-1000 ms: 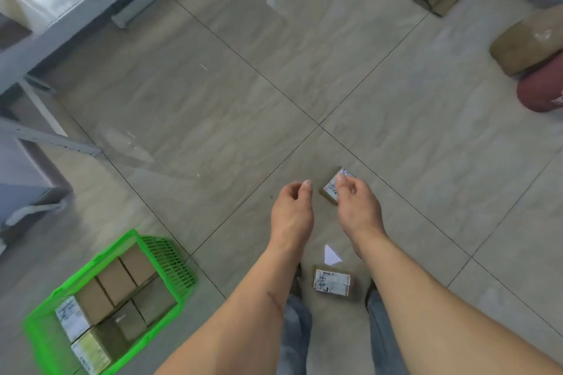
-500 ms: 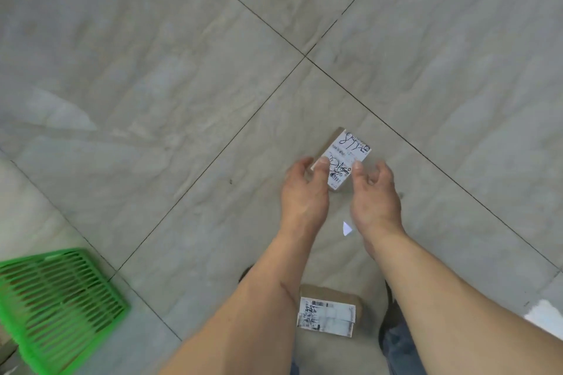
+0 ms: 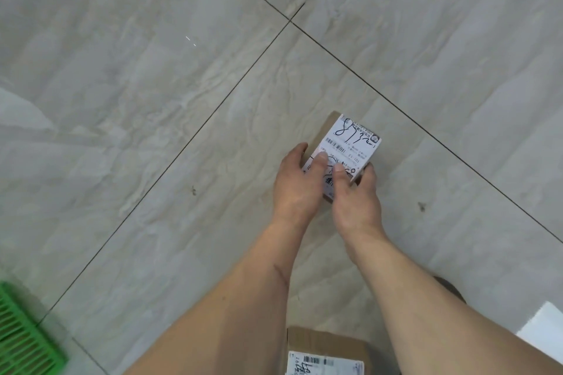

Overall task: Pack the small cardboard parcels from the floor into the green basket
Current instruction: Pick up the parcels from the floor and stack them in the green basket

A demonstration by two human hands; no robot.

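A small cardboard parcel (image 3: 350, 143) with a white shipping label and black handwriting lies on the tiled floor right of centre. My left hand (image 3: 297, 183) grips its left side, thumb on the label. My right hand (image 3: 356, 195) grips its near right end, thumb on top. A second labelled cardboard parcel (image 3: 326, 350) lies on the floor at the bottom edge, between my forearms. Only a corner of the green basket (image 3: 21, 335) shows at the bottom left; its inside is out of view.
Grey marble-patterned floor tiles with dark grout lines fill the view. A white sheet or panel (image 3: 542, 332) pokes in at the bottom right edge. A dark shoe tip (image 3: 451, 286) shows behind my right forearm.
The view has dropped closer to the floor and the basket has slid almost out of frame. Both hands have closed around the labelled parcel, which looks larger and nearer.
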